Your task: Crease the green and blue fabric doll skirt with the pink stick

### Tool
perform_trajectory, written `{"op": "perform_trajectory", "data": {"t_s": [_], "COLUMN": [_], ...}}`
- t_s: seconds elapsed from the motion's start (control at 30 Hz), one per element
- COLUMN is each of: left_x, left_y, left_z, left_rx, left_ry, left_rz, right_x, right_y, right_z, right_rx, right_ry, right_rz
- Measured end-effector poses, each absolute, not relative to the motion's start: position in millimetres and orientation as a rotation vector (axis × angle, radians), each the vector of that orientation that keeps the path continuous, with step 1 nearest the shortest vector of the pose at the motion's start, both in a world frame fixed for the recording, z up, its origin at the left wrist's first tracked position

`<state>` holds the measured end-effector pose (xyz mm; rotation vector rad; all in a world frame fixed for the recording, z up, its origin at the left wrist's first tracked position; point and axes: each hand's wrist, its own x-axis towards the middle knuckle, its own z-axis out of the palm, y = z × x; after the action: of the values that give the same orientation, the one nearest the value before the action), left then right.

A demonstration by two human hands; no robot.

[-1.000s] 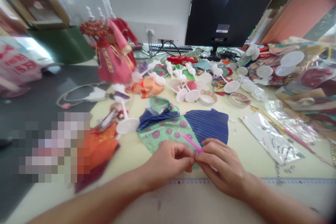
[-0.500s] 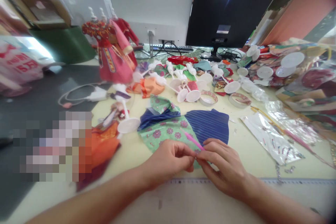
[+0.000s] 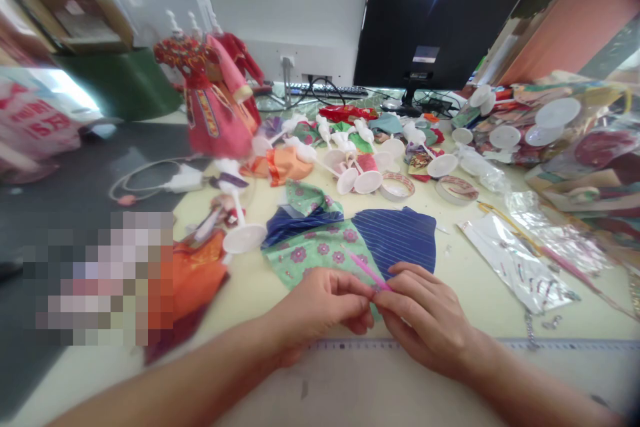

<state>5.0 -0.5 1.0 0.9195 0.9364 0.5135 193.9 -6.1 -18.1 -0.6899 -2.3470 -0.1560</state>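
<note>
A slim pink pen-shaped tool (image 3: 367, 269) with a thin pale tip lies slantwise in my right hand (image 3: 430, 313), its tip pointing up and left. The fingers of that hand are closed round its lower end. My left hand (image 3: 325, 307) is pinched, its thumb and fingertip meeting the right fingertips; whatever tiny thing is between them is too small to name. Beneath and beyond the hands lies a small garment of green flowered cloth (image 3: 313, 257) and dark blue striped cloth (image 3: 400, 240). My fingers hide its near edge.
Mannequin stands with white bases (image 3: 245, 239) and doll clothes crowd the table's back. Tape rolls (image 3: 397, 186) lie before them. On the right are a clear bag of small beaded pieces (image 3: 517, 263) and plastic wrap. Orange cloth (image 3: 197, 273) lies left; a ruler (image 3: 570, 345) runs along the front.
My hands stay together in almost the same place. The left fingers have shifted slightly, and the pink tool has moved a little with the right hand. The garment lies as before.
</note>
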Motion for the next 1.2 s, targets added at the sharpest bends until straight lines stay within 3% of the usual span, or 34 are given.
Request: {"op": "perform_trajectory", "data": {"t_s": [0.6, 1.0, 1.2], "left_x": [4.4, 3.7, 3.7], "left_y": [-0.1, 0.7, 0.5], "left_z": [-2.5, -2.6, -2.5], "left_rx": [0.941, 0.865, 0.828], "left_ry": [0.949, 0.873, 0.863], "left_rz": [0.535, 0.521, 0.519], "right_x": [194.1, 195.6, 194.7], "right_y": [-6.9, -5.5, -6.4], "right_z": [-24.2, -20.0, -21.4], "right_rx": [-0.766, -0.707, -0.718], "right_ry": [-2.267, -2.358, -2.338], "right_rz": [0.012, -0.233, -0.194]}}
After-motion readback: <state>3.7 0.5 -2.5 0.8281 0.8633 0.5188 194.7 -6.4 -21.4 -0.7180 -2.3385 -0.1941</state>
